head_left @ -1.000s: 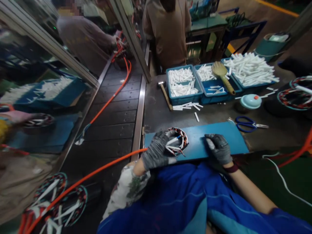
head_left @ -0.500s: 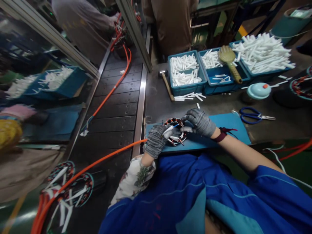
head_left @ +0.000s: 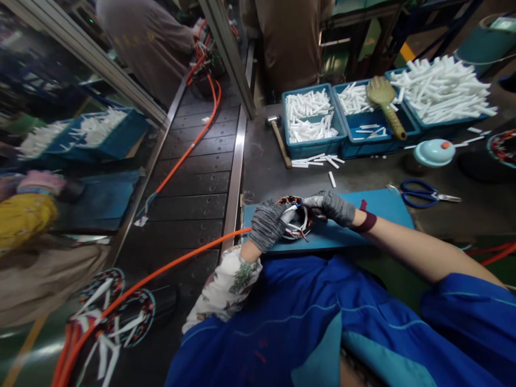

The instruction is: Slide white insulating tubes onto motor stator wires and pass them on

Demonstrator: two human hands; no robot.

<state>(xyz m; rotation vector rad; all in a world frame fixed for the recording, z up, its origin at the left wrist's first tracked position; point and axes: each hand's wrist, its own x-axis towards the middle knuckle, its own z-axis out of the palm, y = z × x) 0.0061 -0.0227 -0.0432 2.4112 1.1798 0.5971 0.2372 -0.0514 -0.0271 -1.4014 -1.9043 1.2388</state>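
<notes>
On the blue mat (head_left: 382,207) lies a motor stator (head_left: 296,232), a ring of windings with white sleeves and loose leads. My left hand (head_left: 268,224), in a grey knit glove, is closed at the ring's left side around the end of an orange cable (head_left: 209,245). A white sleeve (head_left: 291,209) sticks out from its thumb side. My gloved right hand (head_left: 332,207) is at the ring's upper right, its fingertips pinched on a short blue wire (head_left: 299,205). Its lower fingers are hidden behind the hand.
Blue bins (head_left: 316,148) of white sleeves stand behind the mat, with a scoop (head_left: 385,102) on one. A hammer (head_left: 281,142), blue-handled pliers (head_left: 427,194) and a lidded cup (head_left: 434,153) lie around. Left is a slatted conveyor (head_left: 185,188) with stators (head_left: 137,317); co-workers sit beyond.
My right hand has turned flatter, its fingertips now meeting the blue wire. The left hand stays closed at the ring's left side. The whole view has shifted slightly.
</notes>
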